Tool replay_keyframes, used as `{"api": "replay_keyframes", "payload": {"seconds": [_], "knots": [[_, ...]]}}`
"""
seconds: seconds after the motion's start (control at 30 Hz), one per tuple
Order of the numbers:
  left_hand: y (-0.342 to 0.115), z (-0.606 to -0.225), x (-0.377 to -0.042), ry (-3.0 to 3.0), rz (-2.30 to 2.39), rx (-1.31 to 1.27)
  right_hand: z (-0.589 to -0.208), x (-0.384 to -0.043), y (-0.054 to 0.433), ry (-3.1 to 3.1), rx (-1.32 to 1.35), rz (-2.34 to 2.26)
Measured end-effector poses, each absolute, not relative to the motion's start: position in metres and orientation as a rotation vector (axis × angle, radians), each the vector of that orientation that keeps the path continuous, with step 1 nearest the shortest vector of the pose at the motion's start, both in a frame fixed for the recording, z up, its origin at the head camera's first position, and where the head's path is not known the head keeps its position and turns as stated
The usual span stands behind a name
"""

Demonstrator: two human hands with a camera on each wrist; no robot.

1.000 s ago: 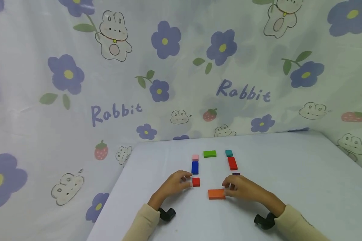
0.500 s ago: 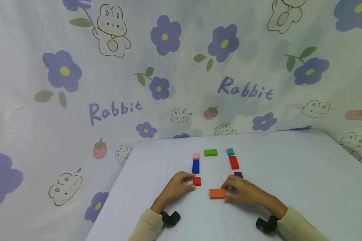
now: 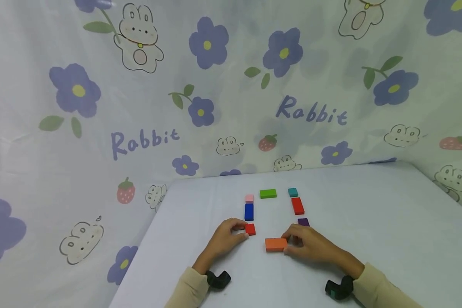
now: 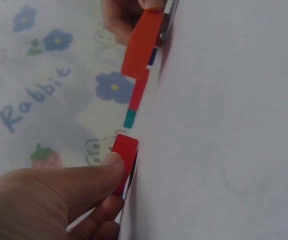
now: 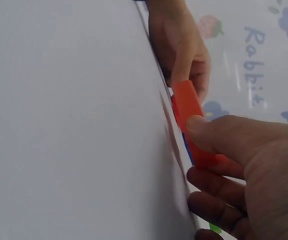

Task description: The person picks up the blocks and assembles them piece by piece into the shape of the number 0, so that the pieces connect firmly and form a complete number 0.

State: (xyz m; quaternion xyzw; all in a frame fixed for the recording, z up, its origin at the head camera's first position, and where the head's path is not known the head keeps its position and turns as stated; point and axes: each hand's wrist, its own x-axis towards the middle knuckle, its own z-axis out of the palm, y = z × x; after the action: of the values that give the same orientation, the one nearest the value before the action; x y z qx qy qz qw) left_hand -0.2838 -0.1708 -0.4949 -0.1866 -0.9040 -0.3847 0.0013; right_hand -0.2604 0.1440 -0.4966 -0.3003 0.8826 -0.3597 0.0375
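My left hand (image 3: 226, 236) pinches a small red block (image 3: 250, 229) by its left side, and in the left wrist view the thumb lies against the face of this red block (image 4: 126, 149). To the right, my right hand (image 3: 312, 244) grips the right end of a longer orange block (image 3: 275, 244) between thumb and fingers. Seen from the right wrist, the thumb presses on the broad side of the orange block (image 5: 187, 102). A dark purple block (image 3: 303, 222) lies just beyond the right hand, partly covered by it.
Beyond the hands on the white table (image 3: 350, 205) lie a blue block (image 3: 249, 211), a pink block (image 3: 249, 198), a green block (image 3: 268, 193), a teal block (image 3: 293, 192) and a long red block (image 3: 297, 205). A printed curtain (image 3: 231, 102) hangs behind.
My left thumb and fingers have come round the small red block. The right hand's fingers have closed on the orange block's right end. The head view has shifted slightly.
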Motion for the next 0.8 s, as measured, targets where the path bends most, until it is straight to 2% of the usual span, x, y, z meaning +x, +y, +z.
{"api": "replay_keyframes", "payload": {"seconds": [0.8], "knots": [[-0.152, -0.495, -0.275, -2.87, -1.148, -0.65, -0.496, -0.259, 0.14, 2.744, -0.902, -1.089]]}}
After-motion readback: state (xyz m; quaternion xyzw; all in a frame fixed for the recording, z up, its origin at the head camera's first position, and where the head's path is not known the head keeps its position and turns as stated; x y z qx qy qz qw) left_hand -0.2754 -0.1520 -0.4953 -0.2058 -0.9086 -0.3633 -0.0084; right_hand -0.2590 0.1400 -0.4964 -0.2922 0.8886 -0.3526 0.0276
